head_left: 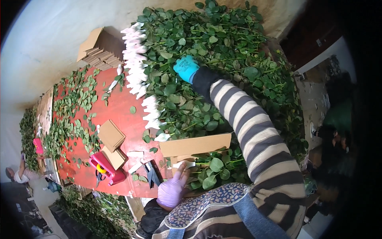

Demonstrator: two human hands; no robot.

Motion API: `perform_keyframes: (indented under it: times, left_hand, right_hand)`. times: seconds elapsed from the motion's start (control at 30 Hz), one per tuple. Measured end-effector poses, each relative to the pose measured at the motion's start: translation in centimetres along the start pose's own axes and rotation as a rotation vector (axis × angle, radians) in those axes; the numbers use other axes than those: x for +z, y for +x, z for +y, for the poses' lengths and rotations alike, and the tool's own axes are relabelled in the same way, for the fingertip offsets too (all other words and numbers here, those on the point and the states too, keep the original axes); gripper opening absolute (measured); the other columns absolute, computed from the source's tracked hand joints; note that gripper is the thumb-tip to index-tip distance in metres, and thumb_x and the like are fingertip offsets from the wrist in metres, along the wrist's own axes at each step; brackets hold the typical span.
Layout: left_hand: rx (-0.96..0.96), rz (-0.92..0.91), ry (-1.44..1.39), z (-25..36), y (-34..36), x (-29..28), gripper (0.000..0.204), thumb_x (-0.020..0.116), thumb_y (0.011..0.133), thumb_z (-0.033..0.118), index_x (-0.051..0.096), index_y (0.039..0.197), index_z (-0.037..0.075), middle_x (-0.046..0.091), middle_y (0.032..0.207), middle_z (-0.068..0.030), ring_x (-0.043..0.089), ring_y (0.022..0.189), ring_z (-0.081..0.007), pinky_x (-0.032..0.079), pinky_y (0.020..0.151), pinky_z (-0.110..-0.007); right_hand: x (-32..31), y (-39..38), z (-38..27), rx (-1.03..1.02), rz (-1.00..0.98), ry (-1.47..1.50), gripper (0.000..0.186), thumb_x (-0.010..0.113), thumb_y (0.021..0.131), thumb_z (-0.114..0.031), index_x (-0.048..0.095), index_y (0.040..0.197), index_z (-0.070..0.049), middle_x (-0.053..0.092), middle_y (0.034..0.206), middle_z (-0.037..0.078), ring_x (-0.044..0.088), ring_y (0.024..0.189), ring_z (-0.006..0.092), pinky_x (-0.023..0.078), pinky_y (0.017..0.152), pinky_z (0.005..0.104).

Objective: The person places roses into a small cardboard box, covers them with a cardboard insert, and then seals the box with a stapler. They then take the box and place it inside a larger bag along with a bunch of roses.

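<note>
My right hand, in a blue glove, reaches far out into a big heap of leafy green stems whose flower heads are wrapped in white sleeves; its fingers are buried among the leaves, so its grasp is unclear. My left hand, in a purple glove, rests near me on a small bundle of stems lying on a brown cardboard sheet, fingers on the bundle's white-wrapped end.
On the red table lie loose leaves, small cardboard pieces, a pink tool with scissors and a dark stapler-like tool. Stacked cardboard sits at the far end. Another person is at the far left.
</note>
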State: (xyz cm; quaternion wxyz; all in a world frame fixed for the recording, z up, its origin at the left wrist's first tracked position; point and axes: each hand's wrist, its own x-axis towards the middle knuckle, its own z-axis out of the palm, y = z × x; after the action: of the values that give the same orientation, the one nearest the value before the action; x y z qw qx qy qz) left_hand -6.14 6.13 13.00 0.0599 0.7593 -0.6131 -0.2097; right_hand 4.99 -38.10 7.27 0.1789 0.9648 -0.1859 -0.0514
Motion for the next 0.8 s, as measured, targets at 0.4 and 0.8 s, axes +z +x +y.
perform_keyframes:
  times: [0.4,0.8]
  left_hand:
    - [0.115,0.096,-0.122,0.0,0.6,-0.2,0.075,0.08,0.068,0.02,0.051,0.137,0.012,0.04,0.153,-0.0091,0.069,0.083,-0.0319,0.057,0.068,-0.04]
    - [0.045,0.102,-0.07,-3.8,1.1,4.0,0.067,0.071,0.075,0.012,0.049,0.138,0.007,0.042,0.148,-0.0151,0.067,0.086,-0.0335,0.057,0.068,-0.045]
  right_hand:
    - [-6.3,-12.6,4.0,-0.188,0.439,0.344,0.035,0.066,0.072,-0.013,0.064,0.107,-0.013,0.061,0.098,0.009,0.061,0.089,0.0293,0.049,0.075,0.0448]
    - [-16.2,-28.3,-1.7,-0.291,0.623,0.419,0.018,0.066,0.071,-0.022,0.063,0.087,-0.015,0.058,0.085,0.003,0.06,0.075,0.0233,0.047,0.064,0.0382]
